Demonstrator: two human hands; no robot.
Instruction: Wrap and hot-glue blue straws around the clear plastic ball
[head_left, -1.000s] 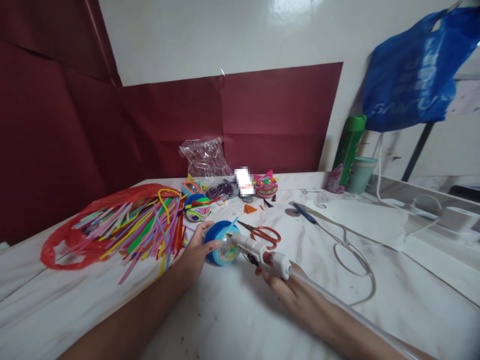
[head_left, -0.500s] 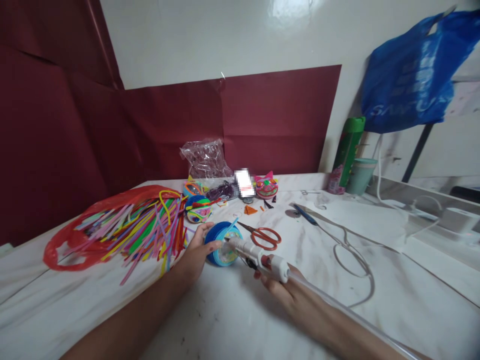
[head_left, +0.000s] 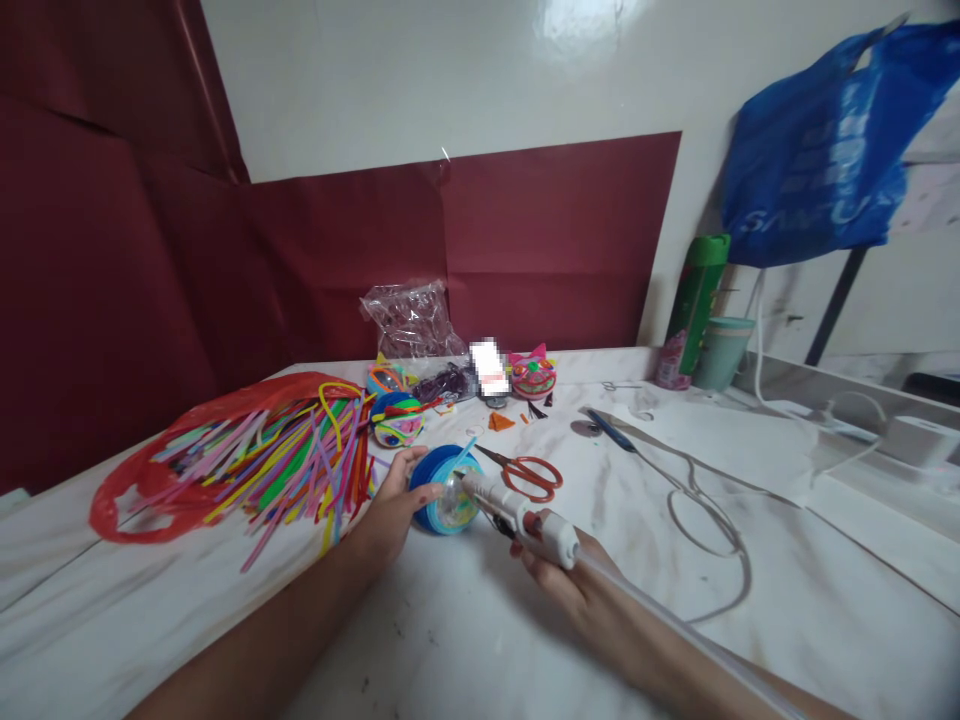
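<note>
Where glue gun (head_left: 511,506) overlaps blue ball (head_left: 451,508), contact unclear, right fingers (head_left: 531,563) half-hidden

- I see the left hand (head_left: 394,505) gripping a blue-wrapped ball (head_left: 430,508) from its nine o'clock side, thumb across the front.
- At the ball's four o'clock, the right hand (head_left: 562,580) grips a white glue gun (head_left: 517,514) — nozzle at the clear part, though I can't tell if it touches.
- Scissors (head_left: 508,464) lie near the ball at three.
- Towards nine, a red bag (head_left: 112,520) lies under pipe cleaners (head_left: 292,465).
- Around eleven, a multicoloured ball (head_left: 397,427); around one, a pink eared one (head_left: 533,380).
- Farther off at two — a green can (head_left: 696,285) beside a pale cup (head_left: 724,355).
</note>
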